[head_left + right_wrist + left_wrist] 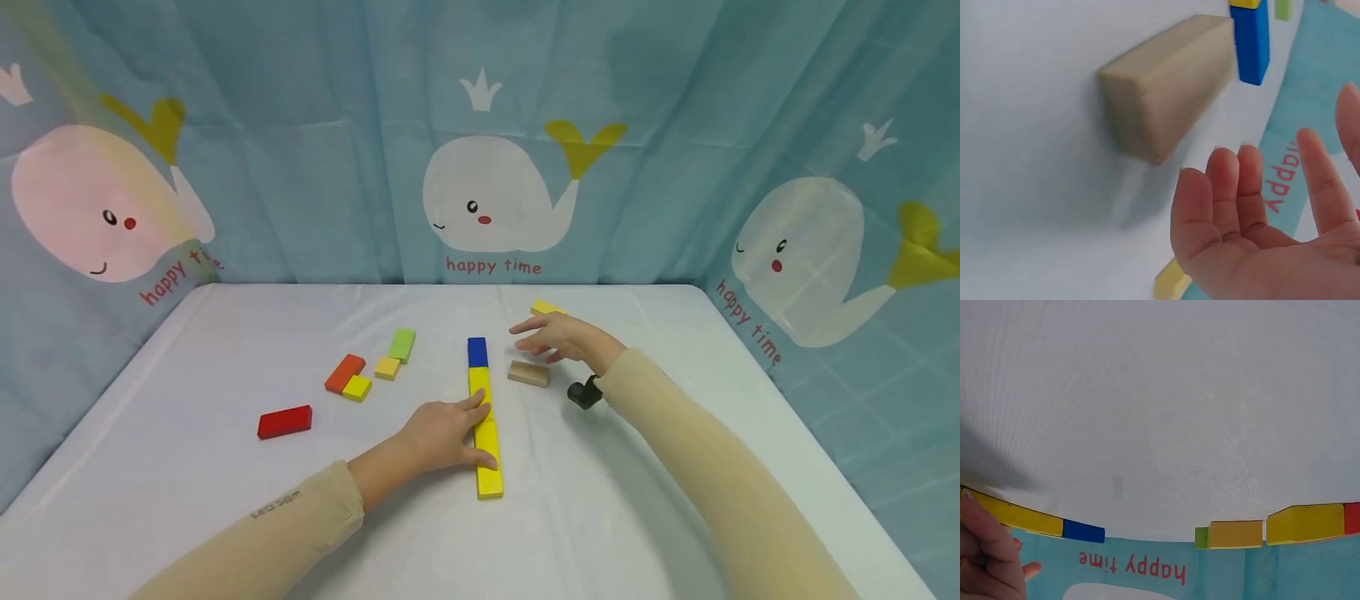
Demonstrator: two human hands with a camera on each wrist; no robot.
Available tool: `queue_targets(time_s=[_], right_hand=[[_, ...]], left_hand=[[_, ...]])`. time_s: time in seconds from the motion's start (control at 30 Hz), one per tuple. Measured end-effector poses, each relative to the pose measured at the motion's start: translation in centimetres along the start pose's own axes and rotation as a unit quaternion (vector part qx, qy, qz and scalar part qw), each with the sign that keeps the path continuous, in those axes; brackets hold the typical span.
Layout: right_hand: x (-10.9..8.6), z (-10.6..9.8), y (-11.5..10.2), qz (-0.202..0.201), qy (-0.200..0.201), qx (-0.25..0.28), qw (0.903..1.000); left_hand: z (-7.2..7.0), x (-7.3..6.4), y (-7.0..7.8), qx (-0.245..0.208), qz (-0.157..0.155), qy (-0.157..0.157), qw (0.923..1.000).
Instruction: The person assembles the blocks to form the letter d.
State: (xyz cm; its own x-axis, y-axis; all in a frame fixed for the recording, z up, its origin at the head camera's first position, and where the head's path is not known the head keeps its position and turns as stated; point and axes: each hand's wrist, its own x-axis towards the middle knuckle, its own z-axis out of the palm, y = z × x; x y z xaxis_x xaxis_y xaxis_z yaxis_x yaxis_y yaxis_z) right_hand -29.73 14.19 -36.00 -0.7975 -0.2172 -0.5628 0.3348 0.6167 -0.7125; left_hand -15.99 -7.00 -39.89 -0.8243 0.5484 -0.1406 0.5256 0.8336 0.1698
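My left hand (441,435) rests on a straight row of blocks, with its fingers and thumb spread over the two yellow blocks (489,483). A blue block (477,352) forms the far end of that row and touches the yellow one. My right hand (564,337) hovers to the right of the row, holding nothing, with its fingers loosely extended. Just in front of it lies a plain wooden block (528,373), close up in the right wrist view. Another yellow block (548,307) lies behind the right hand, partly hidden by it.
To the left, a red block (285,422) lies by itself. Farther back are an orange-red block (345,373) touching a small yellow block (357,388), and a light green block (402,346) touching a small pale orange block (387,368). A black object (584,393) shows beside the right sleeve.
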Motion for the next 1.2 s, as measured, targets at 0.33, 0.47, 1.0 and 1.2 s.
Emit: queue_targets(time_s=[0.33,0.47,1.0,1.2], right_hand=[[-1.1,-0.9,4.0,0.004,-0.033,-0.023,0.9992],[-1.1,-0.7,4.7,-0.022,-0.033,-0.061,0.9974],[-0.4,0.5,4.6,-0.040,0.005,-0.118,0.9922],[-0.4,0.6,4.6,-0.048,0.019,-0.131,0.9900]], left_hand=[[0.4,0.0,0.2,-0.008,0.007,0.008,0.9999],[0.4,0.0,0.2,-0.008,0.001,0.008,0.9999],[0.2,-0.1,0.0,-0.014,-0.010,0.003,0.9998],[0.1,0.0,0.1,-0.016,-0.012,0.001,0.9998]])
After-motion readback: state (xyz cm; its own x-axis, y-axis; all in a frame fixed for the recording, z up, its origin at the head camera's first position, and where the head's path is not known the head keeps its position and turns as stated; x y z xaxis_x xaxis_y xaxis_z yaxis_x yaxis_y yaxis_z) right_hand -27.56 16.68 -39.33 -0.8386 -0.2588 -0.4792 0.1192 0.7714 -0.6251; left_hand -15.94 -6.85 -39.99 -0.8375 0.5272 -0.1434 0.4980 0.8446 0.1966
